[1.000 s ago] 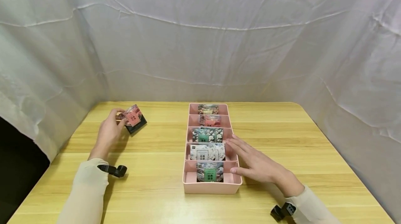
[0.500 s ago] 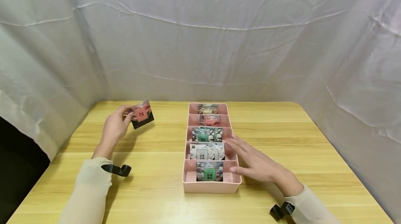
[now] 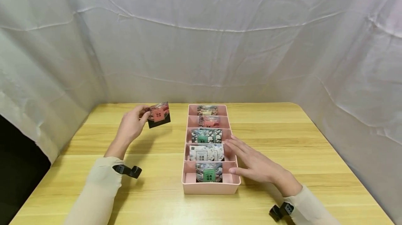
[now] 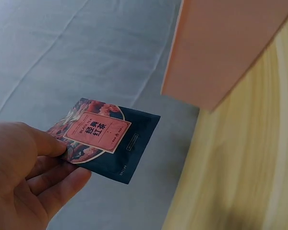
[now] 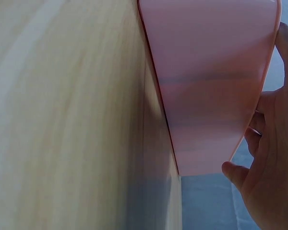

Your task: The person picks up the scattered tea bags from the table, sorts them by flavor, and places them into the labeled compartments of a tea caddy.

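My left hand [image 3: 132,123] pinches a tea bag sachet [image 3: 159,115] by one edge, raised over the table left of the box. In the left wrist view the sachet [image 4: 105,139] is dark with a red label reading BLACK TEA, thumb on top and fingers beneath. A long pink divider box [image 3: 209,189] stands mid-table with sachets in its compartments. Along its right rim rests my right hand [image 3: 259,164], fingers extended and relaxed. The right wrist view shows those fingertips [image 5: 234,173] at the rim of the box's side wall [image 5: 206,96].
From front to back the box holds a green-label sachet [image 3: 209,173], white sachets [image 3: 202,153], green floral sachets [image 3: 205,136], a red-label sachet [image 3: 208,122] and a yellowish sachet [image 3: 207,110]. Pale curtains [image 3: 201,53] hang behind the wooden table [image 3: 276,123].
My left hand has lifted the sachet off the table's left side and carried it rightward toward the box. The right hand has stayed at the rim.
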`<state>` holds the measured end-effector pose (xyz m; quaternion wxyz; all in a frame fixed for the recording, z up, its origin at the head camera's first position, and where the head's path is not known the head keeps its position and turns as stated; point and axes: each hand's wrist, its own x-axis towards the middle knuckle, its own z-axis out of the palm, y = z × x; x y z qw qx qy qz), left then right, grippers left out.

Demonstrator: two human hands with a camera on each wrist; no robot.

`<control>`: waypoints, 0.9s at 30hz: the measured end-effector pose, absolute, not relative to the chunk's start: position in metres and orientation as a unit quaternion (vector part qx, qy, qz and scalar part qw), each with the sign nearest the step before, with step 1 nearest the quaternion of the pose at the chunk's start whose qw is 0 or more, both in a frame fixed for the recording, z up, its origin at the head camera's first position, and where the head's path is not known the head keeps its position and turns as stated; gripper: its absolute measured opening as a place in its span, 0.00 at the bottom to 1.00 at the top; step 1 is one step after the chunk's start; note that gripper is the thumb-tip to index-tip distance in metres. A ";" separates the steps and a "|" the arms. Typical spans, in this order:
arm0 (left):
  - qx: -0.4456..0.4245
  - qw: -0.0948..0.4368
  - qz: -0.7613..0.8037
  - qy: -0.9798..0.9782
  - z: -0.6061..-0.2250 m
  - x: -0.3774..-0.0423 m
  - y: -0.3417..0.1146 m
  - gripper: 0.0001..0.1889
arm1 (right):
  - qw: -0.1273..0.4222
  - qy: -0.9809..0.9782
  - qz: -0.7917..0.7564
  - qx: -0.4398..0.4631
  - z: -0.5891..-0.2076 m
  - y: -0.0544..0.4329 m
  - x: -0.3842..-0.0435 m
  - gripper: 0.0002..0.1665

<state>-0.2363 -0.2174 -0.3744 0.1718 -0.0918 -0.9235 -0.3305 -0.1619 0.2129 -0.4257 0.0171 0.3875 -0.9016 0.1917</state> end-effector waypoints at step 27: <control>-0.169 0.111 -0.339 -0.919 -0.357 -0.260 -0.137 0.13 | 0.011 -0.904 0.195 0.380 -0.425 0.209 -0.161 0.48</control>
